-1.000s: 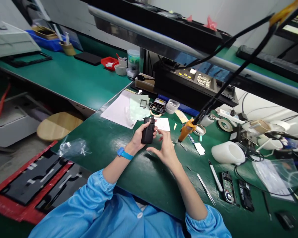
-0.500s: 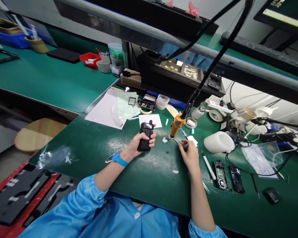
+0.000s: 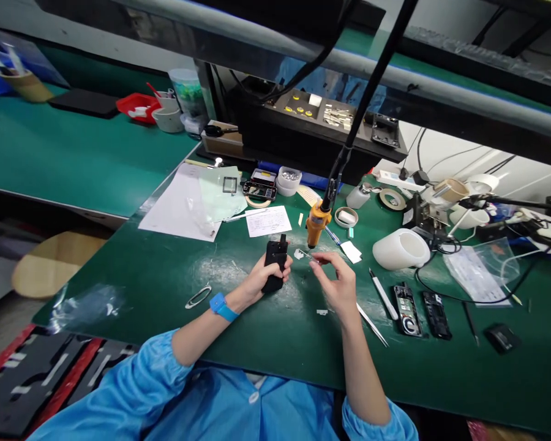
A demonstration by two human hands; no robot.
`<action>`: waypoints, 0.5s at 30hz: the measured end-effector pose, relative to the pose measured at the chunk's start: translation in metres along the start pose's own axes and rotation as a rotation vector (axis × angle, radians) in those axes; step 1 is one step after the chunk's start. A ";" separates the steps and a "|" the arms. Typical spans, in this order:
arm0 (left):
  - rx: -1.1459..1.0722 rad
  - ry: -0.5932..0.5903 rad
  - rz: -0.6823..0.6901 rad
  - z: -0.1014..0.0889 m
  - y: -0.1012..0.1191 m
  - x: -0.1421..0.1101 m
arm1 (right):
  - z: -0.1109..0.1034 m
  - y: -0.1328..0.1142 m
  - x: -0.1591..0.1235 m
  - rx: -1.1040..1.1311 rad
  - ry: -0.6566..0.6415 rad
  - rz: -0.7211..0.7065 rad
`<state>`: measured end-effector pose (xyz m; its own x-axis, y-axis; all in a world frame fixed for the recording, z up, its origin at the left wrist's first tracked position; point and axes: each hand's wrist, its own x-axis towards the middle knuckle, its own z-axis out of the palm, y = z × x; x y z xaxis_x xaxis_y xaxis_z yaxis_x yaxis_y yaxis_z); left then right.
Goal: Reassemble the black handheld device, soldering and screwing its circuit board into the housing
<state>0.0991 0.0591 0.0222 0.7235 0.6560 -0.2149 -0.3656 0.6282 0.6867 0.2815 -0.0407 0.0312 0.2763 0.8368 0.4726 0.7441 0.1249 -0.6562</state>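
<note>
My left hand [image 3: 272, 274] is wrapped round a black handheld radio [image 3: 275, 254], holding it tilted above the green bench, its short antenna stub pointing away from me. Between the thumb and fingertips of my right hand [image 3: 334, 275] is a thin metal rod [image 3: 307, 255] that points left, toward the radio but apart from it. Its exact kind is too small to tell. An orange electric screwdriver [image 3: 318, 223] hangs just beyond that hand, tip down. A small white scrap [image 3: 298, 253] lies close to the rod's end.
Right of my right arm lie tweezers [image 3: 371, 324], a white pen-like tool [image 3: 383, 294], an opened radio housing with a circuit board [image 3: 408, 309] and a black shell [image 3: 437, 314]. A white cup [image 3: 401, 249] rests on its side. Papers [image 3: 183, 202] and a small tub [image 3: 288, 180] sit farther back.
My right hand has moved left with the thin rod, nearer to the radio. The radio, still in my left hand, is slightly closer to my right hand. The whole view has shifted a little.
</note>
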 end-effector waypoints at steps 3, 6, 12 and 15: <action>0.011 -0.001 0.003 0.001 -0.002 -0.001 | 0.010 -0.022 0.001 0.023 0.038 -0.078; 0.018 -0.010 0.000 0.000 -0.002 -0.001 | 0.017 -0.028 0.000 0.021 0.068 -0.128; 0.017 -0.019 -0.007 -0.001 -0.004 0.000 | 0.014 -0.022 -0.004 -0.016 0.057 -0.136; 0.023 -0.019 -0.011 0.000 -0.004 -0.001 | 0.012 -0.023 -0.004 -0.032 0.029 -0.122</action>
<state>0.0996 0.0562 0.0197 0.7386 0.6409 -0.2091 -0.3446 0.6255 0.6999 0.2562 -0.0411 0.0372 0.1998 0.8003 0.5653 0.7920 0.2078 -0.5741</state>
